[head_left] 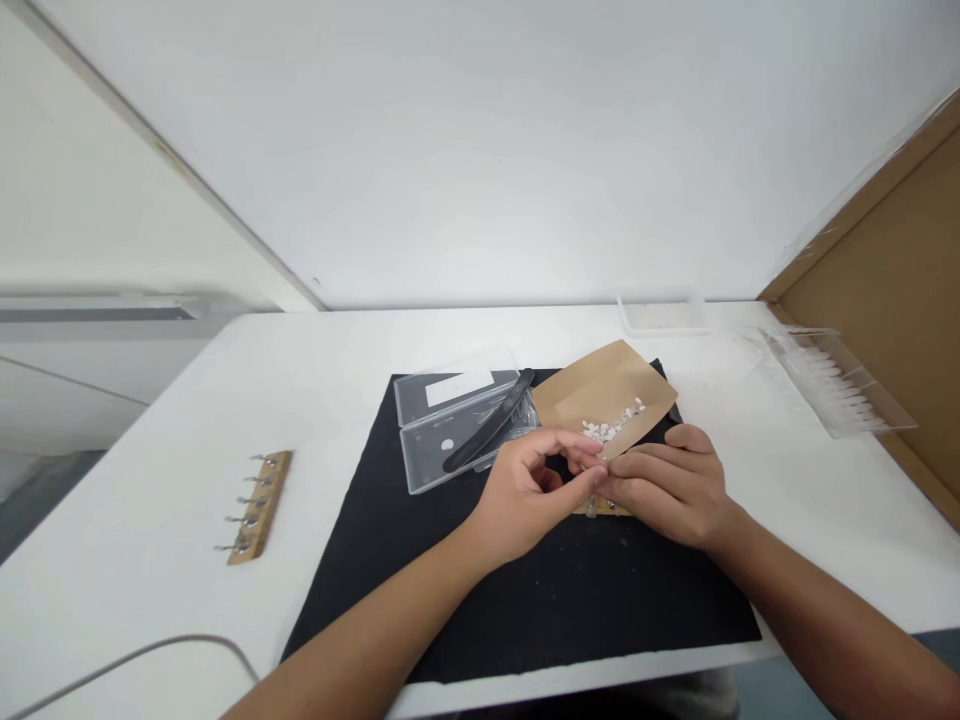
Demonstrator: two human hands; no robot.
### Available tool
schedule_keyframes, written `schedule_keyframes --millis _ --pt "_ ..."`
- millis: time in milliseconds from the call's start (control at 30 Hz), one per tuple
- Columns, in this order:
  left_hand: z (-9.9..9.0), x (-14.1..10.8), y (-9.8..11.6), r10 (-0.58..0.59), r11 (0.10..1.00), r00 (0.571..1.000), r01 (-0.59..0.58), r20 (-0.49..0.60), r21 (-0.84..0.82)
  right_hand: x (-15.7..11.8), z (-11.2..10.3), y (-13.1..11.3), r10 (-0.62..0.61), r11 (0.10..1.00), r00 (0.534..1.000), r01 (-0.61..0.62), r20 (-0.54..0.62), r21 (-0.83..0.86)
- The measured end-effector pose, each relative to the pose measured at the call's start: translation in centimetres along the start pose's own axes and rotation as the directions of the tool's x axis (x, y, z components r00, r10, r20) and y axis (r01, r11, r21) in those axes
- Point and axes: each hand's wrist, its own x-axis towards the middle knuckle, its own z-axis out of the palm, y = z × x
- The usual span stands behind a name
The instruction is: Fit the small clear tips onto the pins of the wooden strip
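Observation:
My left hand (529,490) and my right hand (667,485) meet over the black cloth, fingertips pinched together. Whatever lies between them is too small or too hidden to make out. Just beyond the fingers is a sheet of brown paper (592,380) with a scatter of small white pieces (607,428) on it. Part of a wooden strip (581,508) with clips shows beneath my hands, mostly covered by them. Left of my left hand, a black curved nail file (489,425) rests across an open clear plastic case (420,462).
The black cloth (600,610) covers the middle of a white table (172,400). A second wooden strip (261,507) with several metal clips lies at left. Clear nail-tip pieces (829,385) and a shallow clear tray (660,315) are at right. A grey cable (150,650) runs near the front-left.

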Motion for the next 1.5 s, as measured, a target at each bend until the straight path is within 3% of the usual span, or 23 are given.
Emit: schedule_keyframes --millis 133,333,467,733,1000,1200,1500 --pt "-0.1 -0.1 0.1 0.036 0.998 0.999 -0.036 -0.001 0.050 0.4 0.2 -0.2 0.017 1.000 1.000 -0.017 -0.011 0.015" --pt "0.0 -0.1 0.7 0.026 0.997 1.000 -0.025 -0.004 0.070 0.2 1.1 0.0 0.236 0.941 0.972 -0.226 -0.011 0.251" --pt "-0.2 0.1 0.7 0.062 0.994 0.998 -0.059 -0.033 0.093 0.2 1.4 0.0 0.322 0.898 0.947 -0.310 0.013 0.313" --pt "-0.9 0.4 0.9 0.103 0.983 0.992 -0.090 -0.074 0.159 0.3 1.4 -0.3 0.350 0.897 0.937 -0.331 -0.011 0.294" --pt "-1.6 0.7 1.8 0.013 0.996 0.999 -0.016 0.040 0.086 0.6 1.2 -0.3 0.351 0.905 0.936 -0.339 -0.001 0.259" --pt "-2.0 0.8 1.7 -0.053 0.993 0.998 0.048 0.044 0.106 0.7 1.1 -0.3 0.381 0.892 0.925 -0.364 -0.012 0.269" --pt "-2.1 0.7 1.6 -0.053 0.994 0.996 0.046 0.069 0.102 0.6 1.0 -0.2 0.401 0.872 0.916 -0.374 -0.022 0.314"
